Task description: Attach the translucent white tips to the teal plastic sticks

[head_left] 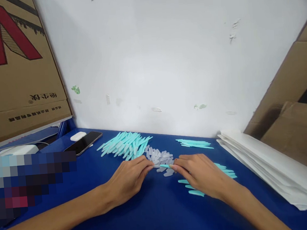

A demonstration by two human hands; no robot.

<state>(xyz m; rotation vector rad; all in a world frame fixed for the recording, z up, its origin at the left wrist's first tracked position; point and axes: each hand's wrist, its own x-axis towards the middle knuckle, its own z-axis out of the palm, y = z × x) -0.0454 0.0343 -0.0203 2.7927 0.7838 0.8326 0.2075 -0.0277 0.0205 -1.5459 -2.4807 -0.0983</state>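
Note:
My left hand is closed, pinching a small translucent cap that pokes out past its fingertips. Facing it, my right hand pinches a slim turquoise stick, its tapered tip pointing at the cap. Tip and cap are very near each other; whether they touch I cannot tell. Just behind the fingertips lies a loose heap of frosted caps. A large pile of turquoise sticks is beyond my left hand. Several more sticks lie under and beside my right hand, which partly hides them.
A small bundle of turquoise sticks rests near the white wall. At left are a phone, a white case and a printed carton. White flat bags are stacked at right on the blue table, beside brown cardboard.

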